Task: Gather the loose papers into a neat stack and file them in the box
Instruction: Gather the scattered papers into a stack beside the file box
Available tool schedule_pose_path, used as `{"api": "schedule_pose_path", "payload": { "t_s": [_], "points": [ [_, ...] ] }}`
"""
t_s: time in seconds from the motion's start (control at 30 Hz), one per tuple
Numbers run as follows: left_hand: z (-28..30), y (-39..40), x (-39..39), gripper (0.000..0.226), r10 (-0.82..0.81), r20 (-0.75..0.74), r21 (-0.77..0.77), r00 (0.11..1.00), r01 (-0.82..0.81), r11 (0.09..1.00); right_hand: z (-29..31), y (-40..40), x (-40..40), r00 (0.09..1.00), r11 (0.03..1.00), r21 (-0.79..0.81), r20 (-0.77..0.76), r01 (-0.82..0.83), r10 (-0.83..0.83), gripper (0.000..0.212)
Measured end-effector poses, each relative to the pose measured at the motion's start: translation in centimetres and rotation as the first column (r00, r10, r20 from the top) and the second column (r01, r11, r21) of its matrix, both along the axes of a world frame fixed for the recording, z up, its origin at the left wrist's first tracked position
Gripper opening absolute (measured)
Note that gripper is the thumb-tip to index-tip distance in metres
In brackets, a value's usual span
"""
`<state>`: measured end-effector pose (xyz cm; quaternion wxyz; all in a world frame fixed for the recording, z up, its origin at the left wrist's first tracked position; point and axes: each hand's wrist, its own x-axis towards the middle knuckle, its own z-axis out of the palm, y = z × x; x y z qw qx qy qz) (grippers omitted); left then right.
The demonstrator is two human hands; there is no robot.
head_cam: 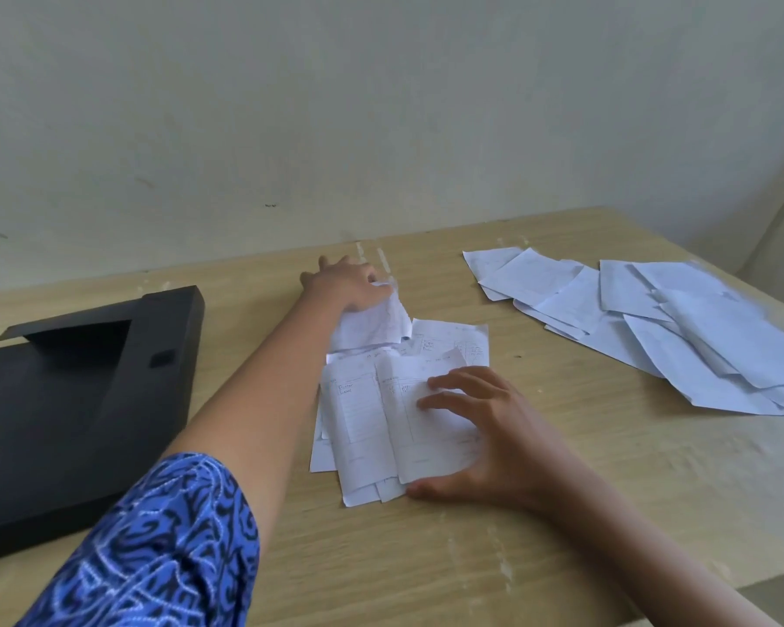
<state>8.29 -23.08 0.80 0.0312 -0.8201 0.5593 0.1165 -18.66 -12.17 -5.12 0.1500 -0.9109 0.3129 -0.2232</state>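
Wall [381, 106], pale and scuffed, rises right behind the wooden table [562, 513] I'm working over. Taking the near pile of papers [372, 423] as my marker: the black box [78, 400] lies flat to its left, apart from it, with my left forearm and its blue patterned sleeve [155, 545] crossing the gap between them. To the pile's right and further back, well apart, a second spread of loose sheets [680, 328] fans toward the table's right edge, overlapping and unaligned.

My left hand [345, 285] reaches past the pile's far edge, fingers closed on a crumpled sheet [374, 325] that curls up over the pile's back end. My right hand [480, 427] lies on the pile's right side, fingers spread and flat on the top page, thumb against the near edge, gripping nothing.

The pile is uneven, corners sticking out, with faint handwriting and ruled boxes showing.
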Motion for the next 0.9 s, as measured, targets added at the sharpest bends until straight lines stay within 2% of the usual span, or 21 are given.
{"api": "schedule_pose_path", "payload": {
  "t_s": [0.1,0.13,0.3,0.43,0.6,0.67,0.8,0.9],
  "points": [
    [-0.5,-1.1,1.7,0.099,0.010,-0.042,-0.004,0.999,-0.010,1.000,0.1,0.1,0.0,1.000,1.000,0.000,-0.008,-0.001,0.001,0.085],
    [-0.4,-1.0,1.8,0.101,0.024,-0.061,0.006,0.998,-0.023,1.000,0.1,0.1,-0.1,1.000,1.000,-0.002,-0.011,-0.003,0.003,0.084],
    [0.9,0.5,0.7,0.083,0.035,-0.084,0.124,0.996,-0.024,0.992,0.2,0.3,0.0,1.000,1.000,-0.008,0.005,-0.005,0.005,0.080],
    [1.2,1.1,1.6,0.100,0.011,-0.076,0.176,0.997,0.002,0.984,0.2,0.3,0.0,1.000,1.000,-0.010,0.011,-0.004,0.004,0.078],
    [1.7,3.1,3.4,0.067,0.015,-0.202,0.194,0.979,0.026,0.981,0.3,0.4,0.0,1.000,0.999,-0.036,-0.009,0.016,-0.017,0.075],
    [1.3,4.0,3.8,0.061,-0.008,-0.190,0.176,0.982,0.042,0.984,0.2,0.3,0.1,1.000,0.998,-0.051,-0.012,0.026,-0.026,0.074],
    [-0.4,5.3,2.8,0.067,0.020,-0.190,0.062,0.982,-0.008,0.998,0.1,0.4,0.0,0.998,0.997,-0.053,0.011,0.054,-0.054,0.074],
    [-0.4,6.6,0.7,0.046,-0.006,-0.190,-0.033,0.982,0.000,0.999,0.0,0.5,0.1,0.996,0.994,-0.072,0.043,0.077,-0.074,0.069]
  ]
}}
